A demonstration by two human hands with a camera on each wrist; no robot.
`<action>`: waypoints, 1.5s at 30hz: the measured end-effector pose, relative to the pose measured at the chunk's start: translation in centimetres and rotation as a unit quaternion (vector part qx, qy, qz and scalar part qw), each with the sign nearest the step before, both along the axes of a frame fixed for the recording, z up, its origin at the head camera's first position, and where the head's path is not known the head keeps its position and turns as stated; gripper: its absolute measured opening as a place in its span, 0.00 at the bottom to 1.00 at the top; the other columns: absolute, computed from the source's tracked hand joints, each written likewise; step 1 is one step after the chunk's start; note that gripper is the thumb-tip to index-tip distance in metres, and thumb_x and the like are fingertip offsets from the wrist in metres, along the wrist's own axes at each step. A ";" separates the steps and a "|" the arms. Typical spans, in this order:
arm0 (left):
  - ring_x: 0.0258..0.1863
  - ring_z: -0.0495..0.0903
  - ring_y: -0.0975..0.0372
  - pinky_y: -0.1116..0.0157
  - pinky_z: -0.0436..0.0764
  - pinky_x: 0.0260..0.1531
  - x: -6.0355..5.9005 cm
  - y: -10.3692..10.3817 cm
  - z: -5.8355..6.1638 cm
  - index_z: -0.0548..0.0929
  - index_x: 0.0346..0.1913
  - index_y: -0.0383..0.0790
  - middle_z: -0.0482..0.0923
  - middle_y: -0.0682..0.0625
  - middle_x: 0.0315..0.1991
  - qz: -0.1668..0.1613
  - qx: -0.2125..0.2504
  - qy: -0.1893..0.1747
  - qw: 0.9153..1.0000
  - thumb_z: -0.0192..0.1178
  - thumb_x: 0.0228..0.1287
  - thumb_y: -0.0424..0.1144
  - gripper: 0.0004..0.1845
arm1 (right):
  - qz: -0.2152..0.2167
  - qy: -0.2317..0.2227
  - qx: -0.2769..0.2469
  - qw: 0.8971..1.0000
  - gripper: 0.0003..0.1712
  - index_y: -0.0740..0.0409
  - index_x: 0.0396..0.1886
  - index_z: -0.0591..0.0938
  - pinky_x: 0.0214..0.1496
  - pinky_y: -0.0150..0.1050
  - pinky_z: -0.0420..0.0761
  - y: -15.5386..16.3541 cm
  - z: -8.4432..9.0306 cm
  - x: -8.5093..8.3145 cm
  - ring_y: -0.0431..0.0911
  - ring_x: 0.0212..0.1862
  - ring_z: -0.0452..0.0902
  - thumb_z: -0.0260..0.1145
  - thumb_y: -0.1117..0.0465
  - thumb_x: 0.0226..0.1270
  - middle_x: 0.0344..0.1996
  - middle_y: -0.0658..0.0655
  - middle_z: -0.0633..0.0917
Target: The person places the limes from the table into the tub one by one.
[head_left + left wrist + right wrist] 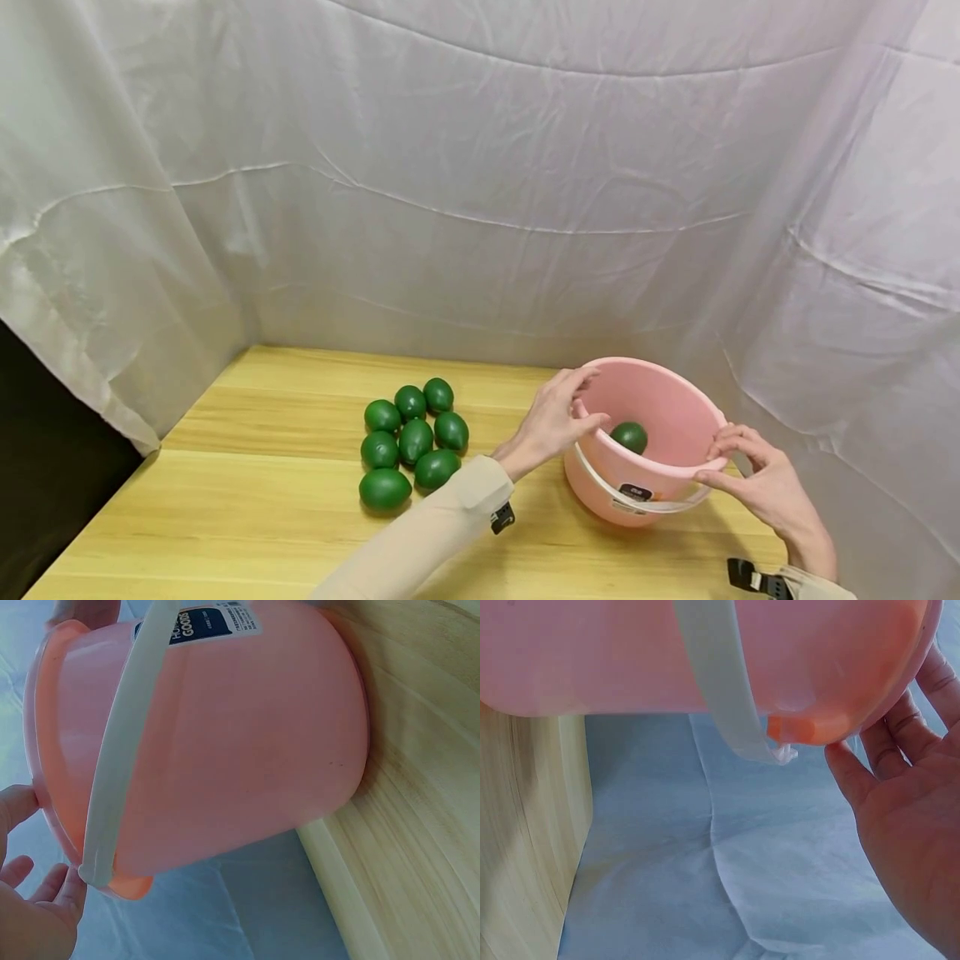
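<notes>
A pink bucket point(660, 400) with a white handle point(600, 483) folded down stands at the right of the wooden table point(262, 517). One dark green egg-shaped fruit point(628, 436) lies inside it. My left hand point(588, 400) grips the bucket's left rim, fingers over the top and thumb inward. At the bucket's right rim, my right hand point(712, 454) pinches it between fingers and thumb. The left wrist view shows the bucket's outer wall point(225, 750), its handle point(124, 750) and my fingers point(45, 889) by the rim. In the right wrist view my fingers point(911, 727) touch the rim beside the handle point(720, 682).
Several more green fruits point(412, 442) lie in a cluster on the table, left of the bucket. White cloth point(480, 167) hangs behind and to both sides. The bucket stands close to the table's right edge point(352, 900), where cloth drops away below.
</notes>
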State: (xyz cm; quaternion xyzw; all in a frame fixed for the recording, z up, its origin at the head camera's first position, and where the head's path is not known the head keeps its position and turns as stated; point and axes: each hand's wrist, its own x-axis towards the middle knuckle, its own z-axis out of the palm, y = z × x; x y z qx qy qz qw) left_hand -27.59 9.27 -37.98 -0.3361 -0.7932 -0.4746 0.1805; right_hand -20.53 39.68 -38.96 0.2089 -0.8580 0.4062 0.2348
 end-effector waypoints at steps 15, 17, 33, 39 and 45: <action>0.53 0.79 0.61 0.70 0.77 0.53 -0.2 -1.3 -0.1 0.77 0.63 0.43 0.80 0.50 0.53 0.022 -0.019 0.015 0.999 0.71 0.58 0.40 0.29 | 0.001 -0.003 0.001 1.000 0.17 0.66 0.30 0.82 0.60 0.19 0.67 0.0 0.1 0.1 0.36 0.52 0.71 0.77 0.81 0.40 0.40 0.48 0.79; 0.56 0.79 0.60 0.69 0.77 0.56 -0.3 -1.8 -0.1 0.77 0.64 0.43 0.79 0.50 0.56 0.027 -0.027 0.014 0.999 0.70 0.59 0.41 0.29 | 0.001 -0.001 0.000 1.000 0.17 0.67 0.30 0.82 0.60 0.19 0.66 -0.1 0.1 0.1 0.36 0.52 0.70 0.77 0.81 0.39 0.40 0.51 0.79; 0.59 0.78 0.58 0.59 0.77 0.59 0.0 -7.4 -0.3 0.78 0.62 0.45 0.80 0.50 0.59 0.060 -0.061 -0.026 0.996 0.64 0.65 0.46 0.24 | -0.002 -0.010 -0.001 1.000 0.16 0.66 0.30 0.82 0.59 0.18 0.66 0.0 0.0 0.3 0.36 0.53 0.70 0.77 0.79 0.41 0.39 0.46 0.80; 0.61 0.77 0.57 0.56 0.76 0.60 -0.4 -9.5 -1.3 0.77 0.63 0.46 0.78 0.49 0.61 0.075 -0.062 -0.050 0.994 0.64 0.66 0.46 0.24 | 0.001 -0.009 0.000 1.000 0.16 0.66 0.30 0.82 0.60 0.19 0.66 0.0 0.0 0.3 0.37 0.53 0.71 0.77 0.80 0.41 0.37 0.50 0.80; 0.62 0.76 0.55 0.53 0.75 0.61 -0.9 -11.7 -2.4 0.78 0.63 0.46 0.79 0.49 0.61 0.090 -0.050 -0.063 0.993 0.64 0.66 0.47 0.24 | -0.001 -0.007 0.001 1.000 0.17 0.63 0.30 0.83 0.59 0.18 0.66 -0.1 0.0 0.1 0.35 0.53 0.70 0.77 0.79 0.40 0.39 0.50 0.80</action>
